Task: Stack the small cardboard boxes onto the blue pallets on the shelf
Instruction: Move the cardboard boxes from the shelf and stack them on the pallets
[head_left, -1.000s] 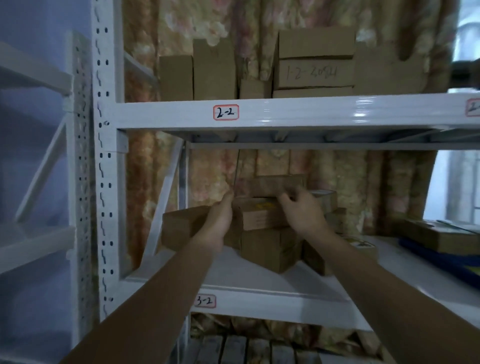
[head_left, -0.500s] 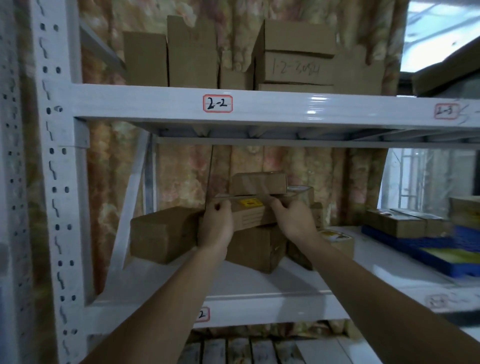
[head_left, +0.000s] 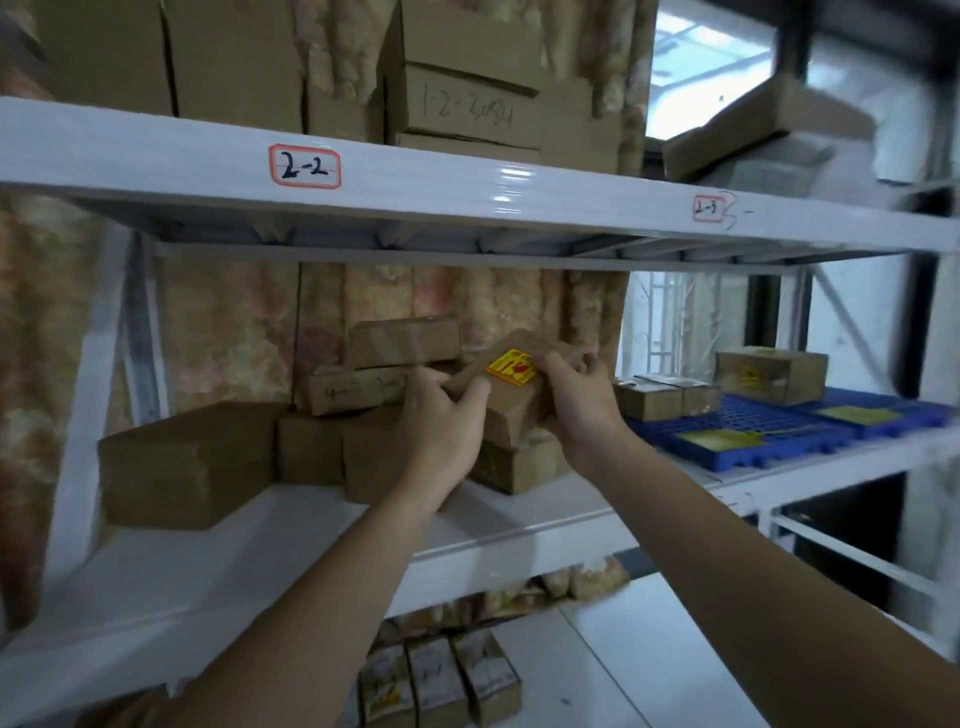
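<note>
**Box off the pile, tilted toward the pallets**

Half a second ago the box with the yellow sticker (head_left: 511, 395) lay flat in the heap, my hands at its ends. Now it is lifted clear and tipped, sticker face up and angled right. My left hand (head_left: 441, 426) grips its near-left end, thumb over the top edge; my right hand (head_left: 582, 405) is curled round the right end. Both clamped on the same box.

The view has swung right: the blue pallets (head_left: 753, 441) now show on the same shelf (head_left: 519, 525), well to the right, already carrying a few small boxes (head_left: 670, 397).

Judgement: pick is done; carry and placement remain. The remaining pile (head_left: 363, 405) looks loosely stacked and could shift.
</note>
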